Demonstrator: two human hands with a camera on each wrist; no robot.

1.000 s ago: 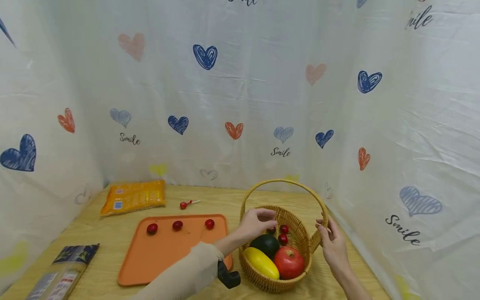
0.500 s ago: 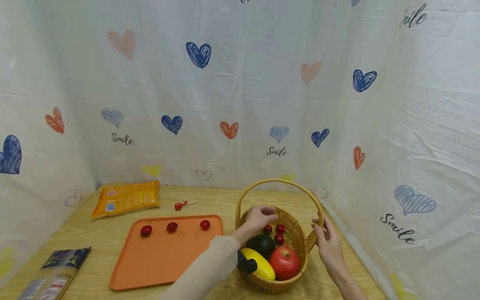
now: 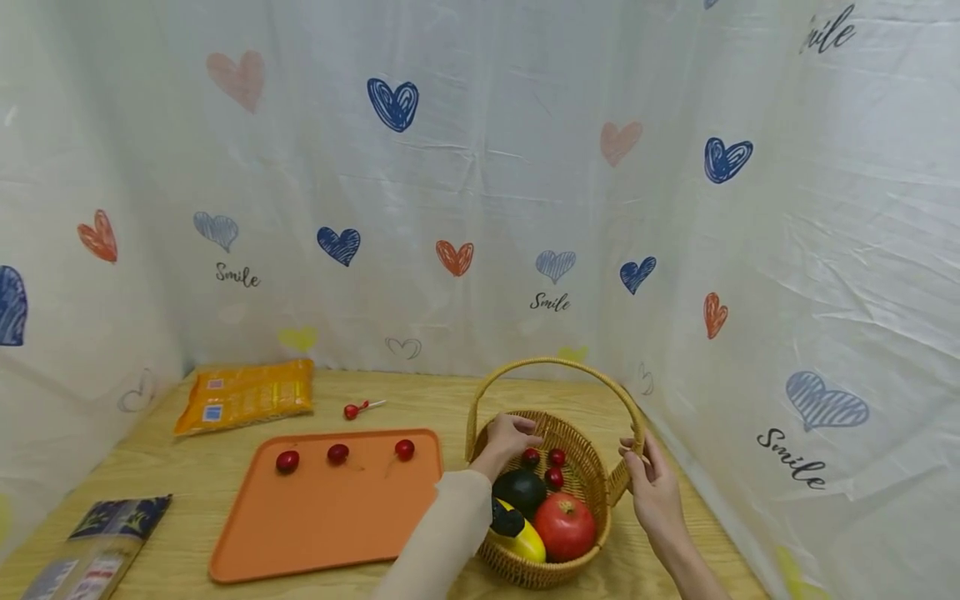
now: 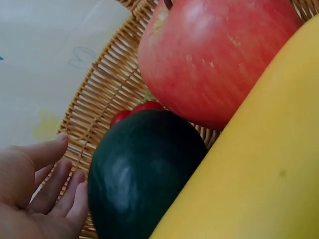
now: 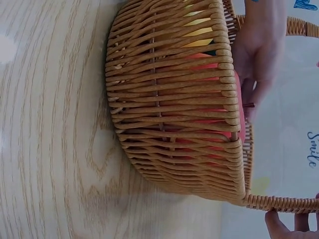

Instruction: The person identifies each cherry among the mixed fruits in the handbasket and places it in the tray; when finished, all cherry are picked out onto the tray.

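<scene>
The woven basket [image 3: 536,575] holds a red apple [image 3: 566,527], a dark green oval fruit [image 3: 520,493], a yellow oval fruit [image 3: 531,546] and several cherries [image 3: 555,477]. My left hand [image 3: 504,442] is over the basket's far left part, beside the cherries. In the left wrist view, the left hand [image 4: 42,191] has loosely bent fingers with nothing in them, right beside the green fruit [image 4: 144,174]. On the right, my right hand [image 3: 660,500] grips the basket handle [image 3: 555,362] low down, its thumb and fingers around it. Only fingertips [image 5: 276,226] show in the right wrist view.
Left of the basket lies an orange tray [image 3: 322,533] with several cherries [image 3: 338,454] along its far side. A lollipop [image 3: 352,411] and an orange packet [image 3: 247,396] lie behind it. Another packet [image 3: 105,542] is at the near left. A printed curtain [image 3: 480,183] encloses the table.
My left forearm has swung right, so the black wrist strap now overlaps the yellow fruit. The left hand stays over the basket, and my right hand keeps its grip. The head view has turned slightly right.
</scene>
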